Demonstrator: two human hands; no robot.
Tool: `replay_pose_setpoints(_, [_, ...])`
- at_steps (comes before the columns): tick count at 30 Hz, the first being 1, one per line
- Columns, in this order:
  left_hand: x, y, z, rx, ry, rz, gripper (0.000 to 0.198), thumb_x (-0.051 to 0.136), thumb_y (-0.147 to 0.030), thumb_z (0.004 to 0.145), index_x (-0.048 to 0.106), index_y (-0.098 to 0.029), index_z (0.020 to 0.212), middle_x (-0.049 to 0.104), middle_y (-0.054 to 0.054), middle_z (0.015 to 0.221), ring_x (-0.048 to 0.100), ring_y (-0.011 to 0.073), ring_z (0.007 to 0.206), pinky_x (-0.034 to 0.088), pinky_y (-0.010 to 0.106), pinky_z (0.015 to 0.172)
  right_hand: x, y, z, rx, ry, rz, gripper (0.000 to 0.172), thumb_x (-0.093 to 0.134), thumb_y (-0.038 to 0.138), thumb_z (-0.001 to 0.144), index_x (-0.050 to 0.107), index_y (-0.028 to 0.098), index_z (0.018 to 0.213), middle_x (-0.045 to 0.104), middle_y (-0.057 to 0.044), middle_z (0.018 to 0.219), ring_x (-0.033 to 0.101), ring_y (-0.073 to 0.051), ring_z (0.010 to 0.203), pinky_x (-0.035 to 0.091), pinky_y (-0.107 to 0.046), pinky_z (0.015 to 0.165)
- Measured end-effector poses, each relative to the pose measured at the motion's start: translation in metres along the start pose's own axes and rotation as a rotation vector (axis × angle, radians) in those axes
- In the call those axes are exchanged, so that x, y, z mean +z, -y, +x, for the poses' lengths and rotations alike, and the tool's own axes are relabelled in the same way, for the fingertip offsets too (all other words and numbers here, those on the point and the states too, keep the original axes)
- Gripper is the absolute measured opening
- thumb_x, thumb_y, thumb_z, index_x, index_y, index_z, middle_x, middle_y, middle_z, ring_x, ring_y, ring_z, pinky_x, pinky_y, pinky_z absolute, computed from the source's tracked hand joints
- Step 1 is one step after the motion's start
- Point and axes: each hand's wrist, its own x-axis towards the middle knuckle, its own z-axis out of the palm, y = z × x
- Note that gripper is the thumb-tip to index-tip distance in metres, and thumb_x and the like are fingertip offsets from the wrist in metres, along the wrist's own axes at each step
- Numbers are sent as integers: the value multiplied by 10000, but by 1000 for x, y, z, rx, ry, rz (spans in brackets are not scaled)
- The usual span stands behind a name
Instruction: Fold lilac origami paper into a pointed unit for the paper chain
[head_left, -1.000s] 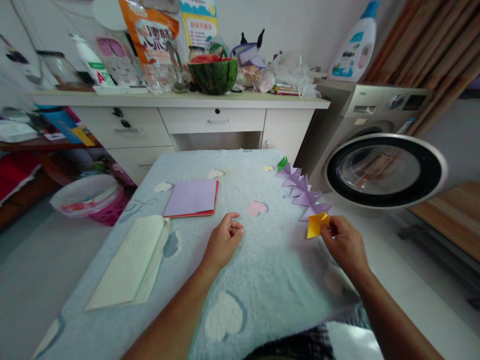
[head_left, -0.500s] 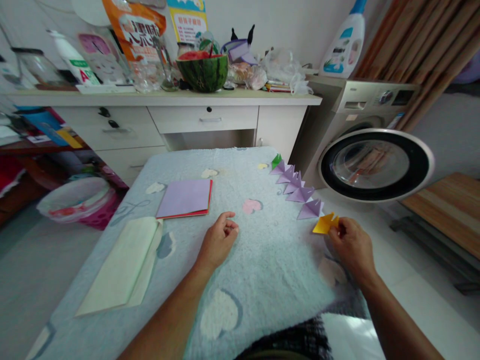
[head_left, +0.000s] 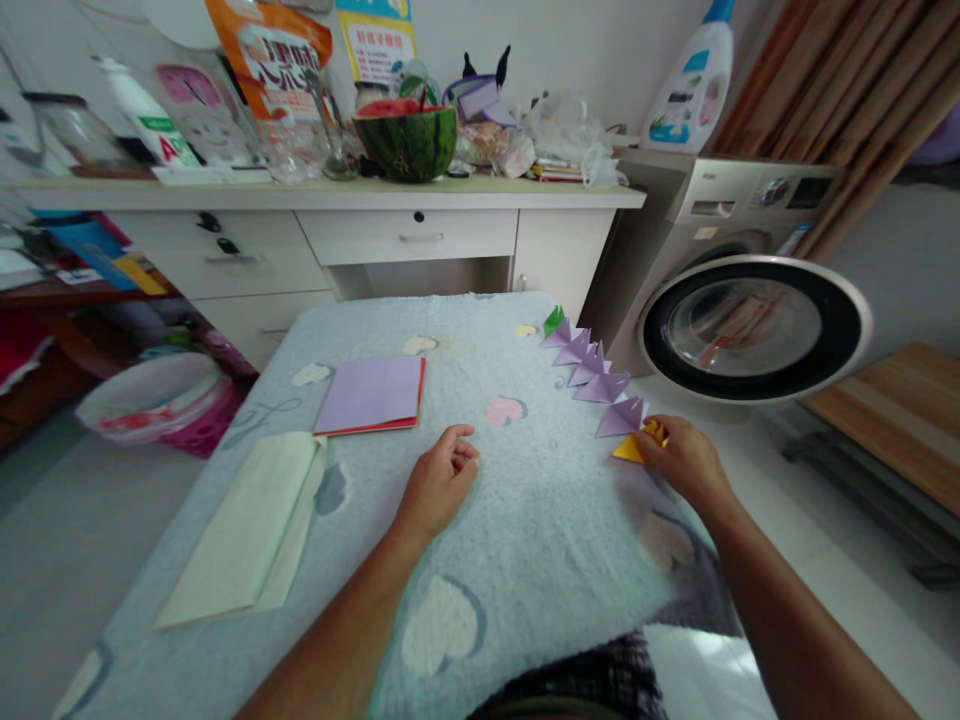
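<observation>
– Fingers (head_left: 651, 440) of right hand (head_left: 682, 462)?
– Pinched on yellow folded paper (head_left: 627, 451), worktop's (head_left: 525, 520) right edge, just beside nearest purple piece (head_left: 621, 418).
– Left hand (head_left: 441, 482)?
– Half curled, holding nothing, resting mid-worktop.

Soft, even daylight, faint shadows, strong wide-angle bending at the edges, corners slightly blurred.
</observation>
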Motion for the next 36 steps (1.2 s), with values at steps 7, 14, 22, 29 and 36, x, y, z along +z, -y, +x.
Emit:
replay_pose_setpoints(7, [0, 1, -1, 25, 6, 22, 323, 549, -218, 806, 547, -215, 1129, 641, -2, 883, 598, 123, 696, 474, 253, 681, -1, 7, 7, 80, 42, 149, 327, 567, 363, 784, 724, 155, 981, 700, -67, 734, 604, -205, 647, 384, -289, 582])
replay_pose_setpoints(14, [-1, 0, -2, 27, 12, 25, 319, 555, -216, 801, 559, -216, 1120, 645, -1, 883, 600, 124, 689, 475, 254, 681, 6, 16, 6, 52, -76, 155, 304, 531, 370, 821, 690, 146, 951, 689, -95, 831, 595, -211, 715, 409, -309, 653])
replay_pose_setpoints(22, [-1, 2, -2, 41, 31, 96, 331, 532, -208, 806, 543, -206, 1137, 648, 4, 895, 610, 126, 709, 484, 260, 700, 17, 7, -3, 75, -19, 130, 567, 624, 432, 756, 567, 94, 1208, 666, -94, 873, 614, -237, 783, 451, -333, 727])
replay_pose_setpoints(29, [1, 1, -2, 48, 46, 151, 339, 513, -206, 818, 528, -201, 1157, 641, 6, 907, 614, 125, 725, 492, 266, 723, 12, -1, -2, 203, 90, 135, 298, 590, 404, 793, 642, 148, 935, 686, -82, 820, 617, -230, 729, 414, -304, 631])
replay_pose_setpoints(36, [0, 0, -2, 48, 52, 183, 340, 512, -204, 818, 535, -201, 1156, 645, 7, 916, 615, 124, 717, 494, 271, 728, 19, 1, -3, 154, -3, 134, 470, 631, 367, 757, 579, 127, 1158, 695, -114, 941, 635, -264, 829, 445, -337, 724])
